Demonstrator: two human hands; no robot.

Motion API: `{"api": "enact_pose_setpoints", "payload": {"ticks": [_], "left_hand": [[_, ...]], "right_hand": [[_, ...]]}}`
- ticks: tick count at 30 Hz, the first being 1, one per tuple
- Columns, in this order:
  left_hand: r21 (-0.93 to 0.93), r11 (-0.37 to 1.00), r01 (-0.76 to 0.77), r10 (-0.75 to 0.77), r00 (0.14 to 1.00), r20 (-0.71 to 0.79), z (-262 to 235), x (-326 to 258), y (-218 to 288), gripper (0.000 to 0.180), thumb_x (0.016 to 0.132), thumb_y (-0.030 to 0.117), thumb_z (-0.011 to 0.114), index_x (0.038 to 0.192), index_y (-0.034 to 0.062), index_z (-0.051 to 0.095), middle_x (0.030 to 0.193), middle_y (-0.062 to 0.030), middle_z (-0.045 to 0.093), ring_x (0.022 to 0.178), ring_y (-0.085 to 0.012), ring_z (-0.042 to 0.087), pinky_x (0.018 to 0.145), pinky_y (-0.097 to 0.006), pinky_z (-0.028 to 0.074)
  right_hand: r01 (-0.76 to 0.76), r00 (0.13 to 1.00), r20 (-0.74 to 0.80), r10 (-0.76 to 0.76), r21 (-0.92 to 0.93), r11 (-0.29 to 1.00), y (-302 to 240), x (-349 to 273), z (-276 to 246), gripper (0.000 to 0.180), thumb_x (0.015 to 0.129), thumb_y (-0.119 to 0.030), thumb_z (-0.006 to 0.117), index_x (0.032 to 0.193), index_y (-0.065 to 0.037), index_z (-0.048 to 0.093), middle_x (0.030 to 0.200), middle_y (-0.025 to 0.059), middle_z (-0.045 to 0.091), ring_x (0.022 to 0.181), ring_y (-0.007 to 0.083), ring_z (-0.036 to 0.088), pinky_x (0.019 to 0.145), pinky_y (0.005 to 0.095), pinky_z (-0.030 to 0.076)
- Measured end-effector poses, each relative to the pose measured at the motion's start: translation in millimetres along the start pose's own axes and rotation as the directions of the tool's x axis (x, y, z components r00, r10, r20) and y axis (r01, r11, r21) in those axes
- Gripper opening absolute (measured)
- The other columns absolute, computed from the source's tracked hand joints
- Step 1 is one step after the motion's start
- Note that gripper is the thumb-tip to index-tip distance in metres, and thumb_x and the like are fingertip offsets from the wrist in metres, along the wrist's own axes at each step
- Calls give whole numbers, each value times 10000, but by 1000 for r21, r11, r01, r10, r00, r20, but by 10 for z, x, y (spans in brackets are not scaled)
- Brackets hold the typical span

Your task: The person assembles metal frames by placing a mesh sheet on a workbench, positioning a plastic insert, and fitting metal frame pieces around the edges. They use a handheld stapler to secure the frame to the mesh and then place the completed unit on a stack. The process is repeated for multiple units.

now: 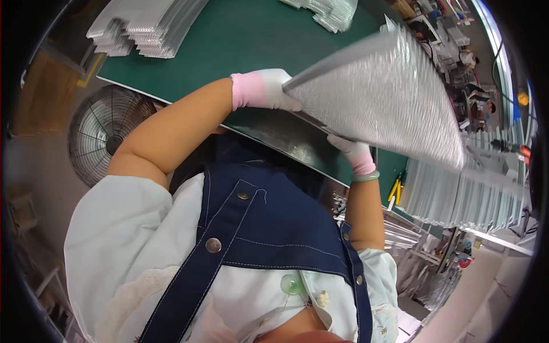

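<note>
A thick, fanned stack of silvery, finely ridged sheets [377, 91] is tilted above the green table [246, 40]. My left hand [267, 90], in a white glove with a pink cuff, is closed on the stack's narrow left corner. At its lower edge, my right hand [353, 153] in a matching glove grips the stack, thumb in view and the other fingers hidden beneath. The stack's far right side is blurred.
More silvery stacks [157, 34] lie at the table's far left, and another stack [331, 12] at the far edge. Yellow-handled pliers [394, 190] rest near a long row of pale sheets [457, 197] at right. A floor fan [108, 137] stands left; people [472, 60] are in the background.
</note>
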State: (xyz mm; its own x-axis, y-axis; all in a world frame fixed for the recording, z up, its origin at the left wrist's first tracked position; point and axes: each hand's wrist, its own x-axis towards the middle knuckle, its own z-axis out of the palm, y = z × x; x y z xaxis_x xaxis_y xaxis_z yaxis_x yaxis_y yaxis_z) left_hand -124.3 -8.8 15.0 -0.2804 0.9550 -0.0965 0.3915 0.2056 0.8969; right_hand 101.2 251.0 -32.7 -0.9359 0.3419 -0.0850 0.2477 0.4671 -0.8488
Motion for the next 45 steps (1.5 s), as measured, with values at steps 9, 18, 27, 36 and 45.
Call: {"api": "enact_pose_setpoints", "payload": {"ticks": [9,18,27,36,45], "left_hand": [[397,801,-448,472,881,43,281,-188,-473,353,777,162,706,1114,68,664,1070,-135,686,1007,-351,646,897,-423,519],[421,894,-153,186,982,-36,33,19,-385,198,808,231,664,910,68,713,874,-142,709,850,-339,682,780,-430,534],[126,992,28,-17,996,-84,46,107,-535,291,838,274,703,986,24,701,857,-172,698,804,-320,668,778,-390,525],[187,972,-141,163,980,-112,141,214,-799,274,843,203,709,1034,9,682,895,-160,682,797,-300,636,775,-399,510],[210,971,-110,144,977,-155,184,88,-650,269,815,155,732,1044,25,678,1011,-183,654,963,-374,617,857,-425,506]], "right_hand": [[-151,952,261,160,-55,987,-202,-2,102,361,942,-190,624,1252,-5,599,1294,158,522,1208,215,521,1031,309,399],[118,991,90,-97,-262,958,-164,-45,183,287,818,-85,733,1086,0,675,1059,105,685,965,235,651,855,330,518],[40,998,-46,-31,205,978,32,16,246,389,802,37,757,1170,6,632,1104,81,675,990,184,644,886,327,528],[-59,998,17,57,217,974,-32,25,182,404,802,5,774,1181,12,634,1126,86,678,1006,198,633,899,332,515],[4,991,135,17,-147,989,31,-4,72,439,845,-170,776,1239,-37,637,1234,101,658,1135,246,595,1001,359,453]]}}
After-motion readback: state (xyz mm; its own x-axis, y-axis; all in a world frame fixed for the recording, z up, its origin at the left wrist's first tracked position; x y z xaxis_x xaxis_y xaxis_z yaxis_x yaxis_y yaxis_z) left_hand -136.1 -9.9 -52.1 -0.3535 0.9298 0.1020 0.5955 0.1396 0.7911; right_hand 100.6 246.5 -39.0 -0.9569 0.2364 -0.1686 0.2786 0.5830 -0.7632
